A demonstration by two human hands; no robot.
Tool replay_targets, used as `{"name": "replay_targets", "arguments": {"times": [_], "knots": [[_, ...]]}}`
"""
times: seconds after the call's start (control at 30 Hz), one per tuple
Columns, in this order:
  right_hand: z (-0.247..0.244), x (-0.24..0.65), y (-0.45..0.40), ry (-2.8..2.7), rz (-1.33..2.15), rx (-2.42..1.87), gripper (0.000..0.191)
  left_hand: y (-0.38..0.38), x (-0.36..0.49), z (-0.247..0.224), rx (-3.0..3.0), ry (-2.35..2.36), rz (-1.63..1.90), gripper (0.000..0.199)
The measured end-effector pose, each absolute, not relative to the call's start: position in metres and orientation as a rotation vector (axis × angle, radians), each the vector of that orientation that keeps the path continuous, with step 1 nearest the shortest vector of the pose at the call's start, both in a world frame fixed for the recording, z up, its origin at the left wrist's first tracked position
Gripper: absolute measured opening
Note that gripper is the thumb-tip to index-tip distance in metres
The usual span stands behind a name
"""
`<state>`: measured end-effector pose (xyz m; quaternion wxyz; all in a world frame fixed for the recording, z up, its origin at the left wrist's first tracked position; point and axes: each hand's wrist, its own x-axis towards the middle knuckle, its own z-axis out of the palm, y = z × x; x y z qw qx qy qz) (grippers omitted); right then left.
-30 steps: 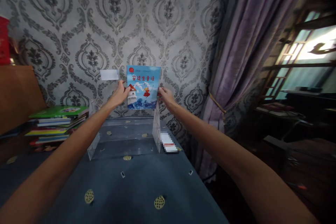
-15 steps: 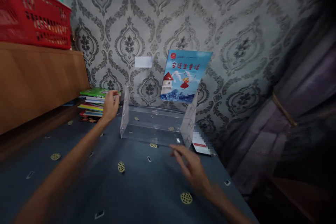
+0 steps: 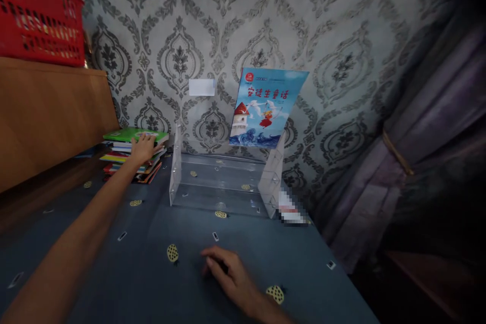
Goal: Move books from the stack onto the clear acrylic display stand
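Observation:
My left hand point(image 3: 144, 148) rests on the right part of a stack of books point(image 3: 117, 154), its fingers spread over the green book point(image 3: 123, 134) on top. Over the dark patterned cloth, in front of the clear rack, my right hand point(image 3: 228, 271) is apart from everything, with thumb and forefinger separated and nothing between them. The clear plastic rack point(image 3: 176, 172) stands at the middle, with see-through side panels and low shelves. A blue picture book point(image 3: 266, 109) stands upright at the rack's right end, its cover facing me.
A red basket point(image 3: 41, 20) sits on a wooden cabinet point(image 3: 49, 116) at the left. A partly blurred phone point(image 3: 290, 207) lies right of the rack on the dark cloth point(image 3: 152, 283). Behind is a patterned wall with a white switch plate point(image 3: 201, 87); a curtain point(image 3: 379, 192) hangs at right.
My left hand has moved left onto the top of the book stack, its fingers now spread. My right hand has drawn back and left, away from the rack. The view has shifted slightly.

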<state>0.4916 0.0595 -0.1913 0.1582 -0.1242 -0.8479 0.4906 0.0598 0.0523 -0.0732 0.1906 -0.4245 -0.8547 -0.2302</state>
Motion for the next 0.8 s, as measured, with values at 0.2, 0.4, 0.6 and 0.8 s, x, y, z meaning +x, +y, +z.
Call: {"name": "replay_targets", "arguments": {"times": [0.2,0.4,0.6,0.8], "knots": [[-0.192,0.492,0.060,-2.363,1.496,-0.352,0.052,0.053,0.052,-0.064,-1.221,-2.443,-0.597,0.046],[-0.186,0.494,0.060,-2.360,1.527,-0.396,0.040,0.052,0.052,-0.055,-1.171,-2.542,-0.333,0.053],[-0.191,0.494,0.059,-2.331,1.552,-0.377,0.035,0.040,0.057,-0.043,-1.172,-2.601,-0.153,0.054],[-0.198,0.493,0.061,-2.301,1.561,-0.344,0.032,0.039,0.056,-0.043,-1.215,-2.550,-0.053,0.050]]}}
